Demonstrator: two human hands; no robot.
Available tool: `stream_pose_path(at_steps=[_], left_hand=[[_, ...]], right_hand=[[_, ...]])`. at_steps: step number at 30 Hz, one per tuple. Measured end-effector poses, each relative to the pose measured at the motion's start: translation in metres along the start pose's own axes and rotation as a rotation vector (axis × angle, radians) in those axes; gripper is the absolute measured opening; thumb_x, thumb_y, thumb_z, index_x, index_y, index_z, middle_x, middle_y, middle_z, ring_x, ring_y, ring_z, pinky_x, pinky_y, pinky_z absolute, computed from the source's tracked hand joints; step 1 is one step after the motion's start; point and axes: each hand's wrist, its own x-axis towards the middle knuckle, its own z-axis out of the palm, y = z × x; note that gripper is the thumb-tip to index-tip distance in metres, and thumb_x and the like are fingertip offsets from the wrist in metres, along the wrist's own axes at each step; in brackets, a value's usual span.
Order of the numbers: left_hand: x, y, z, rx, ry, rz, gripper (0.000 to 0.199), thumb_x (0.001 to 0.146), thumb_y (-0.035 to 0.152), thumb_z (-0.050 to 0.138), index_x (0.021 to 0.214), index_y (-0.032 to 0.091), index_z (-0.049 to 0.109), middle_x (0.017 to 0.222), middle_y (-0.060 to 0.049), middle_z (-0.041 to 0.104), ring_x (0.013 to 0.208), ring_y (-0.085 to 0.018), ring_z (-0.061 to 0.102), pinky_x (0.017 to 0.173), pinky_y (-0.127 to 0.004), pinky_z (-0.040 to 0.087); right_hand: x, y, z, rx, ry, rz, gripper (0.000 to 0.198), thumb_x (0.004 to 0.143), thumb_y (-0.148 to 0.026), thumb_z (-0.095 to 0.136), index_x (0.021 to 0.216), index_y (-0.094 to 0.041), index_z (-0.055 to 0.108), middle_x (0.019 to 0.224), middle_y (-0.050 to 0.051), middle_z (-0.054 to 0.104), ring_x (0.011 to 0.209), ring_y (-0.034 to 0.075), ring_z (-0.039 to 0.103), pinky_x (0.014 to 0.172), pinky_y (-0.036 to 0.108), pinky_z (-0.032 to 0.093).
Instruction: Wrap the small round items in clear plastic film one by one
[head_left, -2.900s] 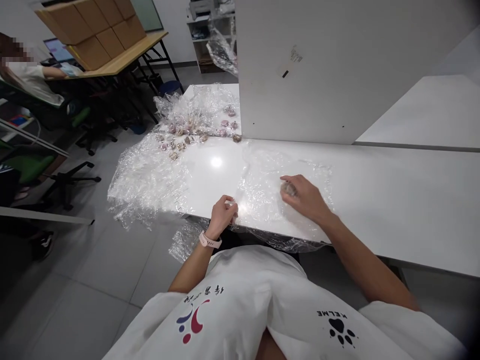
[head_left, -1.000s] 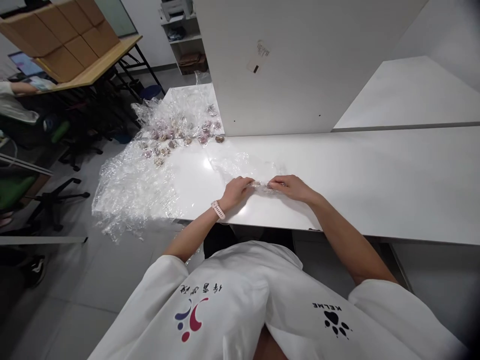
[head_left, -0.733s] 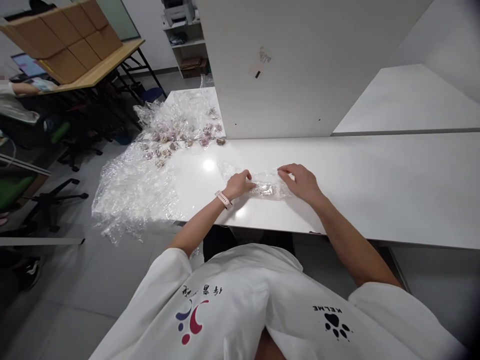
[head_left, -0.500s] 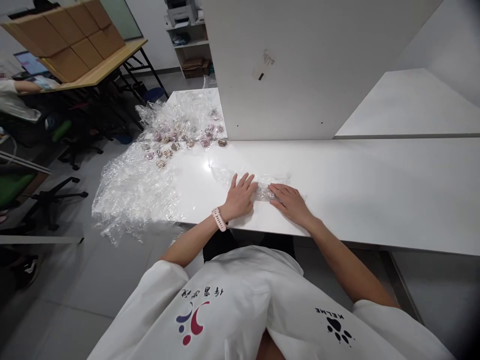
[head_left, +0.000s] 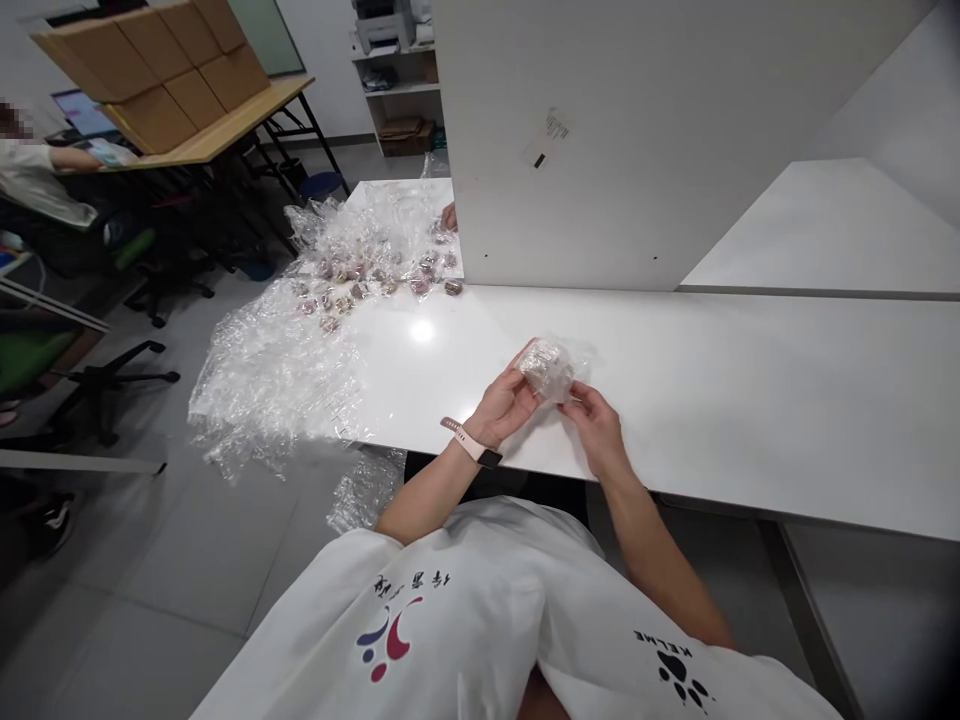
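A crumpled bundle of clear bubble wrap (head_left: 547,368) is held up just above the white table (head_left: 750,400), in front of my body. My left hand (head_left: 511,402) cups it from the left, palm turned up, with a pink-strapped watch (head_left: 472,442) on the wrist. At the bundle's lower right edge, my right hand (head_left: 596,420) pinches the plastic between thumb and fingers. What the wrap contains, if anything, cannot be made out.
Clear plastic wrap (head_left: 277,370) is heaped at the left, hanging over the table's edge. Small wrapped pinkish and brown items (head_left: 345,300) lie beside it. A white panel (head_left: 585,150) rises behind the table; another person's hand (head_left: 449,217) shows at its left edge.
Both hands were flat on the plastic on the table. Now the wrap is bunched up and lifted, the left hand turned palm up beneath it. Another person's hand has appeared beside the panel.
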Motion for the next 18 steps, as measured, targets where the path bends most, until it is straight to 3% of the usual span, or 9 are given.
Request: stream_pose_path(at_steps=[2,4,8,11,13,15,18], left_hand=[[-0.007,-0.005,0.002,-0.093,-0.020,-0.055,0.045,0.084,0.014,0.062,0.128,0.020,0.062,0.111,-0.006,0.072,0.094,-0.015,0.068,0.091,-0.029,0.052],[-0.012,-0.009,-0.002,-0.085,-0.008,-0.120,0.033,0.083,0.013,0.064,0.116,0.016,0.067,0.101,-0.007,0.073,0.086,-0.014,0.068,0.085,-0.027,0.053],[-0.017,-0.017,-0.012,0.113,0.093,-0.262,0.014,0.079,0.019,0.070,0.088,0.009,0.069,0.075,-0.006,0.068,0.064,-0.012,0.061,0.066,-0.024,0.052],[-0.018,-0.024,-0.013,0.404,0.215,-0.154,0.019,0.078,0.027,0.072,0.072,0.011,0.064,0.061,0.000,0.057,0.053,-0.008,0.049,0.055,-0.021,0.044],[-0.018,-0.027,-0.011,0.611,0.220,-0.011,0.021,0.080,0.032,0.069,0.073,0.014,0.062,0.060,0.003,0.051,0.053,-0.007,0.044,0.052,-0.020,0.039],[-0.018,-0.026,-0.009,0.769,0.181,0.090,0.020,0.083,0.037,0.067,0.084,0.017,0.064,0.071,0.001,0.057,0.062,-0.009,0.050,0.055,-0.020,0.042],[-0.016,-0.015,-0.015,0.934,0.204,0.138,0.024,0.083,0.036,0.066,0.101,0.021,0.066,0.093,-0.005,0.063,0.078,-0.014,0.058,0.064,-0.025,0.049]], right_hand=[[0.005,-0.012,-0.007,0.382,-0.153,0.175,0.046,0.080,-0.049,0.068,0.122,-0.028,0.065,0.120,0.005,0.067,0.108,0.023,0.063,0.098,0.042,0.050],[0.004,-0.024,-0.014,0.552,-0.267,0.261,0.052,0.081,-0.056,0.066,0.127,-0.031,0.062,0.128,0.003,0.065,0.115,0.023,0.061,0.102,0.042,0.049],[-0.010,-0.030,-0.017,0.361,-0.307,0.256,0.063,0.073,-0.052,0.079,0.129,-0.029,0.062,0.132,0.004,0.063,0.121,0.024,0.059,0.103,0.040,0.048],[-0.020,-0.020,-0.013,0.180,-0.290,0.223,0.058,0.070,-0.044,0.083,0.121,-0.023,0.067,0.120,0.006,0.069,0.111,0.025,0.063,0.099,0.040,0.050],[-0.016,-0.009,-0.015,0.143,-0.234,0.207,0.052,0.067,-0.045,0.084,0.110,-0.020,0.069,0.107,0.007,0.072,0.099,0.024,0.067,0.092,0.040,0.053],[0.003,0.001,-0.027,0.144,-0.127,0.201,0.049,0.063,-0.044,0.086,0.101,-0.019,0.070,0.098,0.006,0.072,0.088,0.023,0.068,0.084,0.041,0.056],[0.060,0.009,-0.069,0.051,0.316,0.128,0.038,0.066,-0.044,0.082,0.090,-0.020,0.066,0.088,0.008,0.069,0.075,0.023,0.066,0.066,0.040,0.057]])
